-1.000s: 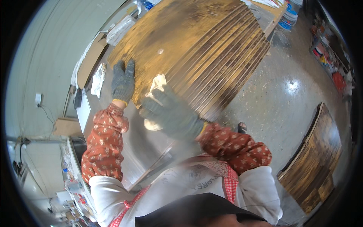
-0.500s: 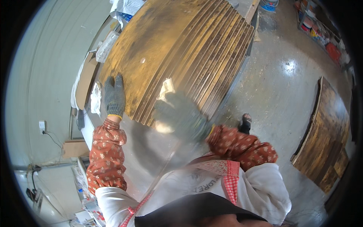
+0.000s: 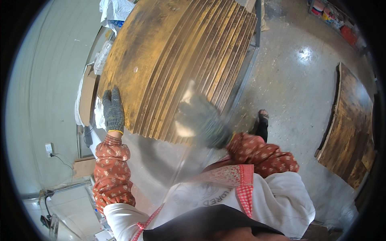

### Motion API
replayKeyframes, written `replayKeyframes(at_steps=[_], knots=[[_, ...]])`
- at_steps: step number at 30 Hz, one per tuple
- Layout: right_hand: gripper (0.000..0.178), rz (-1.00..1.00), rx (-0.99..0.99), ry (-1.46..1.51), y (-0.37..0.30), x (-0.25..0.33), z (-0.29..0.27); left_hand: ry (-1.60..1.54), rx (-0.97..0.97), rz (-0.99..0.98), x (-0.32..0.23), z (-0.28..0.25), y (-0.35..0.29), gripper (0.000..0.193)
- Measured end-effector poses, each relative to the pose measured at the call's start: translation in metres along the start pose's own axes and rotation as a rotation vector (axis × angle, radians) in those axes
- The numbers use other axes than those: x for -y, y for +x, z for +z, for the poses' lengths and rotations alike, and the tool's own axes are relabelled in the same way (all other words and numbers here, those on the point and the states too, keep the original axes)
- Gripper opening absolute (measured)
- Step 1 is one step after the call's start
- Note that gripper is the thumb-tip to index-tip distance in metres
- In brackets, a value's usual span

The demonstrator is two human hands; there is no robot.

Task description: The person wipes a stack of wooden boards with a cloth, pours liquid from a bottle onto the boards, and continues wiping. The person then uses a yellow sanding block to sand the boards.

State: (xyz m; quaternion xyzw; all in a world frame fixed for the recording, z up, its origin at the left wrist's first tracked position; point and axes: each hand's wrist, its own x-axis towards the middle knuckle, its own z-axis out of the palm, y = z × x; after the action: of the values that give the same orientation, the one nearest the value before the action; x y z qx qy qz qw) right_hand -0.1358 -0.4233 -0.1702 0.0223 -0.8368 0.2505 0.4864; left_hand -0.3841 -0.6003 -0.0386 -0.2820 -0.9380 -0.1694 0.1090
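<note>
Before me lies a fanned stack of wooden boards point(image 3: 138, 52), brown and yellow with dark stains. Their overlapping edges make narrow steps toward the right. My left hand point(image 3: 113, 110), in a grey knit glove, rests with its fingers stretched out on the near left edge of the top board. Over the near end of the stepped edges is my right hand point(image 3: 205, 124), gloved too and smeared by motion. It is closed around a cream-coloured cloth-like piece point(image 3: 185, 129), which shows on both sides of the fingers. Whether that piece touches the boards is hard to tell.
Another stained wooden panel point(image 3: 348, 128) is at the right. A cardboard piece point(image 3: 87, 96) and white plastic bags point(image 3: 114, 12) lie along the left wall. Containers and a red item point(image 3: 348, 36) stand at the far right. A socket with a cord point(image 3: 49, 149) is on the wall.
The view has shifted, and the boards appear farther left. My right hand has moved right across the stepped edges with the cream piece. My left hand stays flat on the board.
</note>
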Motion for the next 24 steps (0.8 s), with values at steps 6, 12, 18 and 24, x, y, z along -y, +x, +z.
replayKeyframes(at_steps=[6,12,18,24], knots=[[0.040,0.120,-0.146,-0.467,0.040,-0.140,-0.062,-0.048,-0.024,-0.068,-0.006,-0.003,-0.001,0.064],[0.056,0.294,0.089,-0.007,-0.022,-0.034,-0.018,-0.085,-0.051,-0.093,-0.006,0.000,-0.002,0.060],[0.055,0.311,0.060,0.075,-0.022,-0.086,-0.032,-0.091,-0.048,-0.059,0.002,0.001,0.001,0.062],[0.050,0.398,-0.042,-0.078,0.004,-0.124,-0.050,-0.059,-0.034,-0.079,0.005,-0.001,0.003,0.064]])
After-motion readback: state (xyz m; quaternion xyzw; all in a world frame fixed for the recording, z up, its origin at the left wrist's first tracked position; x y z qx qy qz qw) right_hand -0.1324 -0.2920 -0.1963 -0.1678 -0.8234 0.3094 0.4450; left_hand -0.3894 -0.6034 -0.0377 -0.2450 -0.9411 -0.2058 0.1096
